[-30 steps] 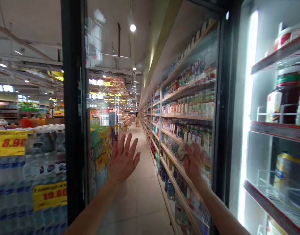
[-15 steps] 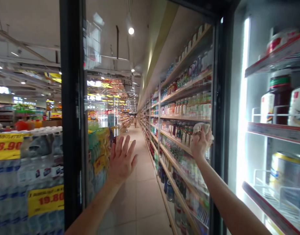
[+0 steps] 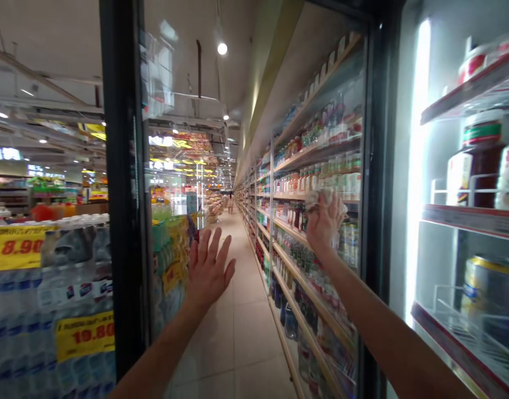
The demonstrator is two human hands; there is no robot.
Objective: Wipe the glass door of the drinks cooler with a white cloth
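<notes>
A glass door [image 3: 188,50] in a black frame [image 3: 123,183] stands swung out in front of me. My left hand [image 3: 209,265] is spread with its fingers apart, palm toward the glass; whether it presses on the pane I cannot tell. To the right, my right hand [image 3: 322,224] holds a crumpled pale cloth [image 3: 339,206] up at the pane. The cloth sticks out past the fingers on both sides. Shelves of bottles [image 3: 316,180] show in the glass behind that hand.
On the right is a lit cooler with wire-fronted shelves [image 3: 473,220], a dark bottle [image 3: 481,155] and a yellow-topped can [image 3: 489,288]. Packs of bottled water [image 3: 17,316] with yellow price signs [image 3: 86,335] are stacked at left. A tiled aisle [image 3: 254,343] appears through the glass.
My right hand has moved left and slightly up across the pane with the cloth. My left hand stays in nearly the same place. The view has shifted a little.
</notes>
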